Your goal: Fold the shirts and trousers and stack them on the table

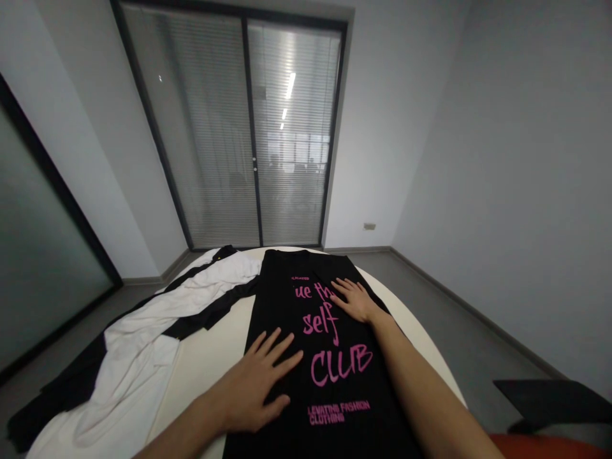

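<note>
A black T-shirt (287, 382) with pink lettering lies flat, folded into a long strip, on a white round table (210, 350). My left hand (255, 386) rests on its left side with the fingers spread, left of the word "CLUB". Farther up, on the right side of the shirt, my right hand (354, 299) lies flat with fingers apart, covering part of the upper lettering. Neither hand grips the cloth. The shirt's near end runs out of the bottom of the view.
White and black garments (143, 319) lie loosely heaped along the table's left side, partly over its edge. A dark chair part (549, 401) and a red-orange seat (540, 446) stand at the lower right. Beyond the table is a glass door (253, 127) with blinds.
</note>
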Motion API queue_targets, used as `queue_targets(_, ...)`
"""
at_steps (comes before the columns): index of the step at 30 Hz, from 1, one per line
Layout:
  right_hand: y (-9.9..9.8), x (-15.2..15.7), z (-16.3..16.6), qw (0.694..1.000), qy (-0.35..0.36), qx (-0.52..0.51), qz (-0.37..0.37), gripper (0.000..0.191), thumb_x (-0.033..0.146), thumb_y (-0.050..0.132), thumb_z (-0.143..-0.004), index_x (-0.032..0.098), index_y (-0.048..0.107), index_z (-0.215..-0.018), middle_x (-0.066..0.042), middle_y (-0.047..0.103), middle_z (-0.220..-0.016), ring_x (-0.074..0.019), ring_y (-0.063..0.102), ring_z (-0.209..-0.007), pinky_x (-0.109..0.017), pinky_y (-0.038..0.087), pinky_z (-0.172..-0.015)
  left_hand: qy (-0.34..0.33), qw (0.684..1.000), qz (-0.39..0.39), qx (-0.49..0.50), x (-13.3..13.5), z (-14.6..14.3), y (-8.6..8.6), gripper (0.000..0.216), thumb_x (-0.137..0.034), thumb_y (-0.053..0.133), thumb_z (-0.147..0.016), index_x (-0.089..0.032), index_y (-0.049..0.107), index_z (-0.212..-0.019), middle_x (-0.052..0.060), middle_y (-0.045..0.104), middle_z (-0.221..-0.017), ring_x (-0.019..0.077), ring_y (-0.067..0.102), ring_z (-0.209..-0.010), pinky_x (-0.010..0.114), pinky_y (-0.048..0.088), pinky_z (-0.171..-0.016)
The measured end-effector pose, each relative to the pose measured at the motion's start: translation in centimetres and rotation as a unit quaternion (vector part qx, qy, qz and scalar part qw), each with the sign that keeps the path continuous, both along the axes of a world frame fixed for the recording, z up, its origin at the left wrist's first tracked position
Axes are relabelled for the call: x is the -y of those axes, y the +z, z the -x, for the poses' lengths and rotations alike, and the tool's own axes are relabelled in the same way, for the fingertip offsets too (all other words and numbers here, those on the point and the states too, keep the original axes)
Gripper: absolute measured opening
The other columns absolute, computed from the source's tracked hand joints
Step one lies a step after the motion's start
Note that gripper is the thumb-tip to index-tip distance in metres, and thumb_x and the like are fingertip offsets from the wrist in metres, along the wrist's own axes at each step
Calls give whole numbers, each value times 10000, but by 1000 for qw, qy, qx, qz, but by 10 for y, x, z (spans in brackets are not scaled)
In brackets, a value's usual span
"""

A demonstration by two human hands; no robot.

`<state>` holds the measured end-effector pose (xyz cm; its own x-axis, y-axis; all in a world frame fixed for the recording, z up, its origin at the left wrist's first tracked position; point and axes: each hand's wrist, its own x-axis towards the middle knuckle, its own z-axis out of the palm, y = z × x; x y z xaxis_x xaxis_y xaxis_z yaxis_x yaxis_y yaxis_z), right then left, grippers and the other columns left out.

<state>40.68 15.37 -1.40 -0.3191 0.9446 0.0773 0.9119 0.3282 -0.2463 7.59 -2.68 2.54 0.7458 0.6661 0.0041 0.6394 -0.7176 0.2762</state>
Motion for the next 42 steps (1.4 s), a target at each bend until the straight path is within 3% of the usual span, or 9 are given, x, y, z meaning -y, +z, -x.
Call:
queue_targets(3, -1, -2, -1, 1000, -7, -23, 1, 730, 732, 275, -941, 288, 425, -1501, -40, 344, -1594, -292, 246, -1487, -534, 136, -1202, -62, 998, 23, 7, 11, -10, 9, 766, -325, 638, -863, -439, 278, -1529, -14, 147, -1654, 360, 113, -1511, 663, 149, -1183)
queue_targets(11, -2, -5, -3, 998, -16, -53, -2, 688, 699, 253, -966, 285, 492, -1460, -30, 398, -1566, -276, 281, -1475, -494, 159, -1203, -135, 986, 79, 60, 19, -22, 26, 318, -215, 523, -937, -364, 673, -1175, -48, 584, -1422, 233, 401, -1427, 465, 298, -1201)
queue_targets(16, -5, -6, -4, 999, -14, -48, -8, 686, 704, 249, -965, 296, 485, -1464, -30, 401, -1566, -277, 286, -1471, -492, 171, -1199, -124, 985, 104, 59, 22, -29, 30, 278, -253, 538, -948, -339, 661, -1182, -24, 526, -1481, 230, 397, -1429, 469, 282, -1208)
queue_targets(19, -6, -5, -4, 999, -13, -45, -11, 671, 691, 249, -972, 301, 477, -1468, -28, 396, -1569, -272, 283, -1473, -493, 166, -1199, -127, 985, 109, 47, 25, -31, 27, 417, -321, 625, -903, -364, 577, -1315, -19, 447, -1542, 264, 342, -1458, 534, 247, -1210)
queue_targets(23, -6, -3, -4, 999, -11, -39, -11, 680, 696, 252, -969, 300, 451, -1484, -30, 376, -1580, -269, 272, -1478, -493, 156, -1201, -70, 993, 38, 85, 10, -35, 20, 559, -415, 601, -907, -366, 458, -1445, -3, 311, -1615, 295, 235, -1498, 553, 209, -1215)
queue_targets(26, -6, -1, -3, 999, -16, -32, -21, 702, 701, 280, -960, 291, 389, -1519, -37, 336, -1600, -267, 224, -1496, -492, 131, -1208, 41, 995, -52, 76, -22, -44, 7, 563, -476, 477, -965, -322, 399, -1501, 32, 196, -1652, 326, 118, -1520, 584, 190, -1207)
queue_targets(31, -5, 0, -2, 1000, -18, -20, -5, 718, 713, 269, -955, 285, 394, -1518, -43, 317, -1608, -273, 209, -1502, -495, 128, -1209, 210, 969, -119, 54, -71, -53, -29, 606, -521, 429, -964, -250, 409, -1506, 82, 248, -1637, 360, 164, -1507, 576, 217, -1195)
queue_targets(35, -6, -1, -1, 1000, -21, -19, -5, 722, 716, 265, -954, 281, 406, -1512, -47, 329, -1602, -274, 231, -1495, -495, 143, -1206, 204, 973, -96, 52, -80, -47, -46, 629, -596, 343, -975, -279, 386, -1517, 65, 335, -1604, 343, 223, -1495, 570, 232, -1188)
queue_targets(42, -6, -6, -1, 999, -19, -30, -11, 698, 695, 245, -969, 276, 448, -1489, -44, 368, -1583, -272, 268, -1482, -490, 176, -1201, 206, 974, -82, 53, -82, -42, -44, 672, -558, 342, -981, -159, 374, -1521, 97, 332, -1599, 324, 214, -1499, 529, 213, -1214)
